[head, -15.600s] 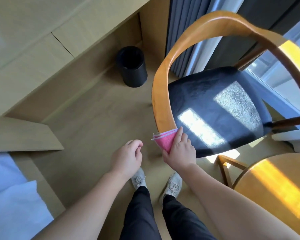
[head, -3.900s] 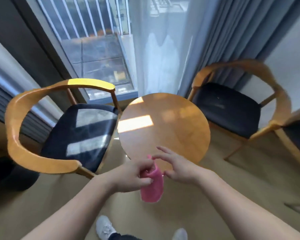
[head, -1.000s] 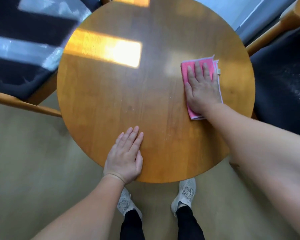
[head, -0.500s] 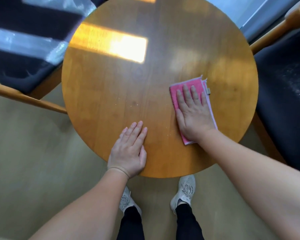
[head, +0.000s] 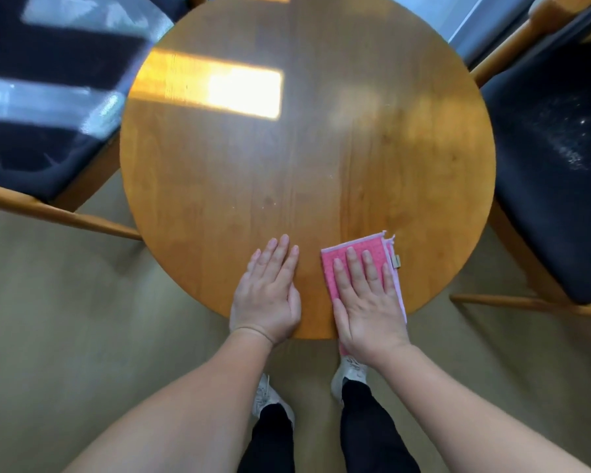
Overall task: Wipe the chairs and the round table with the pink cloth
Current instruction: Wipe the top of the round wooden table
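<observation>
Head view: both hands flat on round table, right hand pressing pink cloth, left hand bare.

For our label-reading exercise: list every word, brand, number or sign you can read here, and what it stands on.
No text can be read.
Tan tag on the pink cloth: too small to read.
Markings on the right shoe: blurred, unreadable.

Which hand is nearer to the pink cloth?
Right. The right hand presses flat on the pink cloth; the left hand lies beside it on the round table, apart.
</observation>
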